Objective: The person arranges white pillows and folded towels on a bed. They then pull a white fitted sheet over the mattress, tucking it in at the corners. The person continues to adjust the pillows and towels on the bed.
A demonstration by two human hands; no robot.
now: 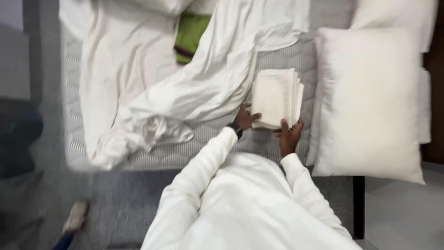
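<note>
Your left hand [246,117] is on the near-left corner of the folded white stack [276,98], fingers curled onto its edge with the thumb lying across the top, so it's pinching that corner rather than just resting there. There's a dark watch [235,129] on that wrist, right where the white sleeve [210,159] ends. Your right hand [289,134] is at the near-right corner of the same stack, fingertips tucked up onto the bottom edge, gripping it too. So both hands have hold of the near side of the pile.

The stack itself looks like several layers of white cloth folded into a rectangle, the layers fanning out a bit along the right side. It's sitting on the bare quilted mattress [282,55], near the edge closest to you.

Just right of the stack, almost touching it, is a big white pillow [367,99] lying flat, with another white pillow [397,16] beyond it at the top right. To the left of the stack there's a rumpled white sheet [185,88] spread across most of the mattress, bunched up toward the near-left edge. Further back, a folded green cloth [189,37] pokes out between the folds of the sheet.

The lower left is blurry; I can only make out grey floor [120,208].
</note>
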